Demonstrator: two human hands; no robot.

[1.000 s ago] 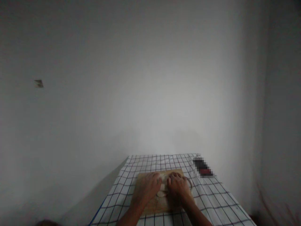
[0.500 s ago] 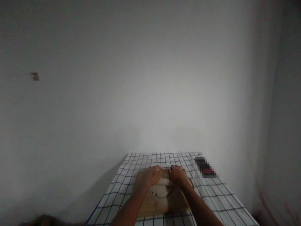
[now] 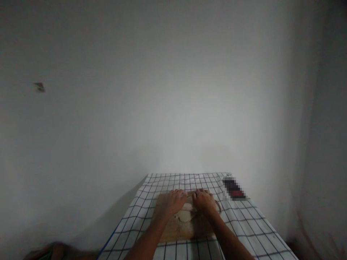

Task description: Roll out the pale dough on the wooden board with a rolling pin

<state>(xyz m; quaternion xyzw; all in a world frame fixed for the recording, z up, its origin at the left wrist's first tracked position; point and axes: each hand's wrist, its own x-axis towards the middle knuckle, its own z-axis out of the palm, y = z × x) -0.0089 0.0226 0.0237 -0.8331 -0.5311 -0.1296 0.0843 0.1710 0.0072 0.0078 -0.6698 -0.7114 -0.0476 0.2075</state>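
Note:
A pale piece of dough lies on a wooden board, with a raised band of it showing between my hands. My left hand rests over the left part, its fingers bent forward and down. On the right, my right hand is set the same way, fingers curled over the dough's far side. Both hands hide much of the dough, and the fingertips are hard to make out.
The board sits on a table with a white, dark-checked cloth. A dark and red blurred-out object lies at the far right. A loop handle shows at the board's right side. A pale wall stands behind the table.
The view has shifted slightly, so the table and board sit a little higher. My hands stay on the dough, a bit farther over its far side, and less dough shows.

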